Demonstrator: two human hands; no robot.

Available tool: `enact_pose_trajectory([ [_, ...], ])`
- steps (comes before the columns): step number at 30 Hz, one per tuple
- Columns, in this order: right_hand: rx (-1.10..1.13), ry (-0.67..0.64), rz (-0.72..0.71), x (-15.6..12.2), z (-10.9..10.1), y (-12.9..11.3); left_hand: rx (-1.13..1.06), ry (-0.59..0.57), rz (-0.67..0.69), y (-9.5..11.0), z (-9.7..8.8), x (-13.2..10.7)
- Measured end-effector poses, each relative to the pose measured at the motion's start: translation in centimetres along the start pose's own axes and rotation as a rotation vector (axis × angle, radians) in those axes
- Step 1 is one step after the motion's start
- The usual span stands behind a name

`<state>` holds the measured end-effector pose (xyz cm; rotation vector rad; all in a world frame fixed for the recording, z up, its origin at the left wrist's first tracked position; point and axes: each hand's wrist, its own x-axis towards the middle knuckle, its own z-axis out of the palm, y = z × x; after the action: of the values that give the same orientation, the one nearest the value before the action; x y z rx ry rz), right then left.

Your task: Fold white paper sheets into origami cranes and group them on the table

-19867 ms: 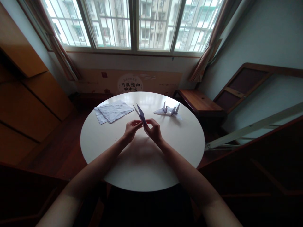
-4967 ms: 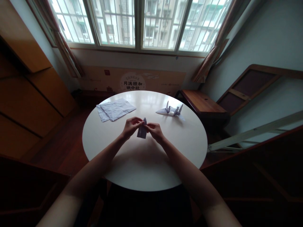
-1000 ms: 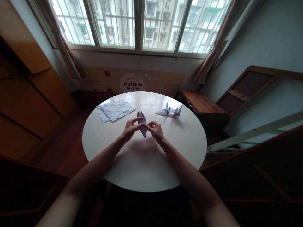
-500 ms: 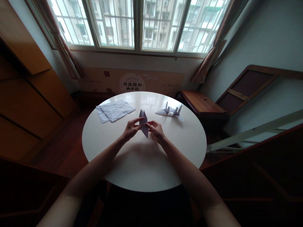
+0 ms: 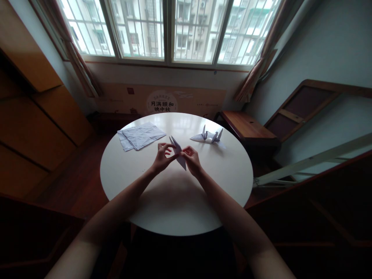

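Note:
Above the middle of the white round table (image 5: 186, 209) I hold a folded piece of pale grey-violet paper (image 5: 177, 149), narrow and pointed, with two slim points at its upper end and one at its lower end. My left hand (image 5: 162, 158) touches its left side with thumb and fingertips, the fingers curved. My right hand (image 5: 191, 158) pinches its right edge, fingers curled in. Folded paper cranes (image 5: 215, 136) stand on the table beyond my right hand. Beyond my left hand lies a small stack of creased paper sheets (image 5: 142, 135).
A wooden bench-like seat (image 5: 247, 126) stands behind the table at the right. A printed cardboard panel (image 5: 200, 97) leans below the barred window (image 5: 192, 35). Wooden cabinets (image 5: 35, 128) line the left side. A pale rail (image 5: 305, 162) slants close to the table's right edge.
The folded paper has tilted, its top leaning left and its lower point swinging right. My left fingers have lifted and spread a little; my right hand keeps its pinch.

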<state>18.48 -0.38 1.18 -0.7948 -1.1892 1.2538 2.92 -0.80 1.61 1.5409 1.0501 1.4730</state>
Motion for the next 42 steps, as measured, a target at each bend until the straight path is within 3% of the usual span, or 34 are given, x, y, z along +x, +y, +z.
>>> enact_pose_trajectory([
  [5,-0.162,-0.054,-0.065,-0.3,0.4,-0.5,-0.125,-0.090,-0.035,-0.1,0.0,0.2],
  [12,-0.326,0.037,-0.192,0.0,-0.1,0.0,-0.289,-0.178,-0.098,1.2,0.2,0.1],
  [17,-0.363,0.080,-0.247,0.1,-0.1,0.1,-0.240,-0.254,-0.053,1.2,0.2,-0.1],
  [24,-0.388,0.035,-0.294,0.1,-0.2,0.0,-0.242,-0.181,-0.076,0.6,-0.2,0.2],
  [30,-0.384,0.067,-0.264,0.2,-0.4,-0.3,-0.302,-0.180,-0.138,0.6,-0.6,0.3],
  [42,-0.094,0.014,-0.052,0.3,-0.5,-0.5,-0.325,-0.154,-0.203,0.9,-0.6,0.3],
])
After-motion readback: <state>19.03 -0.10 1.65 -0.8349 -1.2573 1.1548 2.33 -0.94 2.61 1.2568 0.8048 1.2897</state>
